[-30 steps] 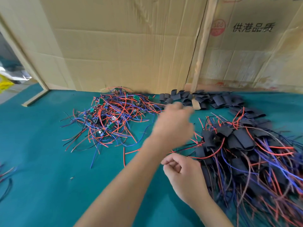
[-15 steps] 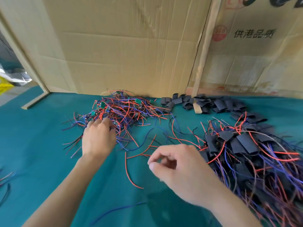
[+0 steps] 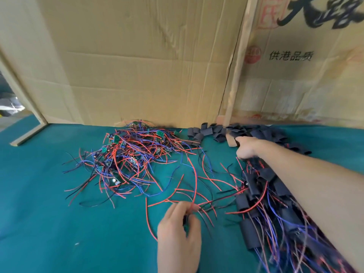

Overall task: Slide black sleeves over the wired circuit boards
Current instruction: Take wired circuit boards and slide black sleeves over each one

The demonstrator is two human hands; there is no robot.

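Observation:
A tangle of wired circuit boards (image 3: 126,156), small green boards with red, blue and black wires, lies on the teal table at centre left. Loose black sleeves (image 3: 204,133) are heaped along the back by the cardboard. At the right lies a pile of sleeved boards (image 3: 262,194). My left hand (image 3: 179,231), low in the middle, pinches one wired circuit board (image 3: 194,198), whose red and black wires fan away from the fingers. My right hand (image 3: 247,148) reaches to the sleeve heap with curled fingers. Whether it holds a sleeve is hidden.
Cardboard walls (image 3: 147,71) close off the back of the table, with a wooden post (image 3: 236,75) standing between two sheets. A wooden strip (image 3: 29,134) lies at the far left. Teal felt (image 3: 49,223) shows at front left.
My left hand came away from the wire tangle toward me, drawing one wired board with it. My right hand went from the middle out to the sleeve heap at the back right.

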